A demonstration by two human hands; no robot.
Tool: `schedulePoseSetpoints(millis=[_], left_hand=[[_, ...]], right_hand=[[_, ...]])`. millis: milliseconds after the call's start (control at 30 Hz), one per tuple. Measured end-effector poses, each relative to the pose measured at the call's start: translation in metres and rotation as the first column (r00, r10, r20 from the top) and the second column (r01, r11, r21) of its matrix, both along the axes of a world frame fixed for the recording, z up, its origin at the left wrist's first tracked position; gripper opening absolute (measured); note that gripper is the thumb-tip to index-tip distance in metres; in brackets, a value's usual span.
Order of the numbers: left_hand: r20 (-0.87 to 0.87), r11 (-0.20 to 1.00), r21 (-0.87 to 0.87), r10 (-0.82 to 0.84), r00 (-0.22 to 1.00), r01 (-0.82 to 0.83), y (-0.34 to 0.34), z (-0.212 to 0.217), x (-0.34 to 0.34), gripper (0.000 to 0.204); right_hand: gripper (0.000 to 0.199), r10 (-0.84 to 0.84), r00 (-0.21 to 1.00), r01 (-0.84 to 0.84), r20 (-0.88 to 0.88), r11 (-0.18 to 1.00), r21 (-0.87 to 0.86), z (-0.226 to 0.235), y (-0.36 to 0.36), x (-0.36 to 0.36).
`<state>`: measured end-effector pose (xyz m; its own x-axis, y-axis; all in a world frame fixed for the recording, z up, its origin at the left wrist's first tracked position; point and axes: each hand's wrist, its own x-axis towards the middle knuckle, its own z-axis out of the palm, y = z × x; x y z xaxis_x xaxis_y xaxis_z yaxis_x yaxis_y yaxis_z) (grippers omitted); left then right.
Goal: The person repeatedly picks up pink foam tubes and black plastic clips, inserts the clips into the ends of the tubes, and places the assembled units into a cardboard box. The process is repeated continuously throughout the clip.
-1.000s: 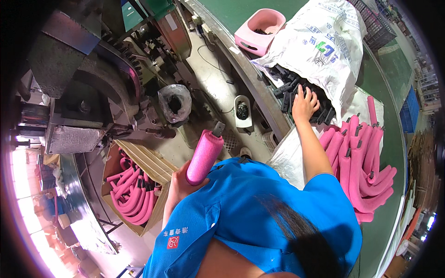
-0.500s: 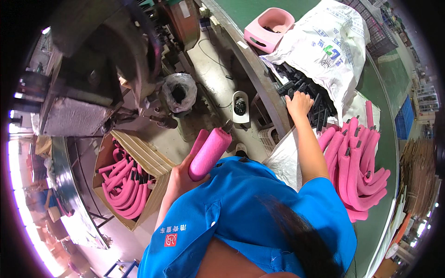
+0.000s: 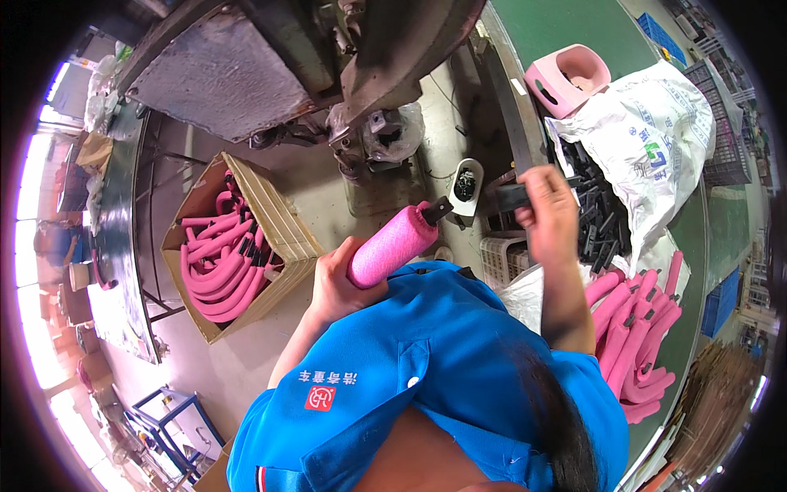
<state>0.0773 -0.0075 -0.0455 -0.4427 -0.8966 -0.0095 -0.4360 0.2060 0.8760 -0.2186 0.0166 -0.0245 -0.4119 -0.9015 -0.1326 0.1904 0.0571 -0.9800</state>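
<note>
My left hand is wrapped round a pink foam-covered tube, held tilted in front of my blue shirt. A dark flat end piece sticks out of the tube's upper end. Pinched in the fingers of my right hand is a flat black plastic piece, which points toward the tube but stays apart from it. Beside that hand, a white woven sack lies with its mouth open, and many similar black pieces spill from it. Pink foam tubes are piled just nearer on the green table.
A cardboard box of bent pink tubes stands on the floor at left. A large metal machine fills the far left. The pink plastic bin sits beyond the sack. A white container and a crate are by the table's edge.
My right hand has come away from the heap of black pieces, leftward, with one piece in it. My left hand still holds the pink tube. The whole view has shifted.
</note>
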Motion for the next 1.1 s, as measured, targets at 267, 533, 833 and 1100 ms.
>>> schedulePoseSetpoints(millis=[267, 533, 833, 1100], left_hand=[[-0.054, 0.996, -0.091, 0.002, 0.999, -0.007, -0.001, 0.002, 0.016, 0.045], [0.028, 0.993, -0.107, -0.042, 0.999, 0.045, -0.001, 0.004, 0.031, 0.043], [0.112, 0.982, -0.096, -0.149, 0.982, 0.160, -0.004, 0.004, 0.062, 0.035], [0.107, 0.990, 0.013, -0.144, 0.984, 0.144, -0.004, -0.011, 0.075, 0.035]], right_hand=[[0.019, 0.102, 0.973, -0.092, 0.208, 0.994, -0.058, 0.002, -0.010, 0.058], [0.019, 0.155, 0.981, -0.142, 0.121, 0.984, -0.107, 0.001, -0.010, 0.072], [0.014, 0.253, 0.934, -0.279, -0.253, 0.957, -0.075, 0.001, -0.013, 0.086], [0.013, 0.384, 0.889, -0.420, -0.250, 0.901, -0.108, -0.013, -0.021, 0.109]])
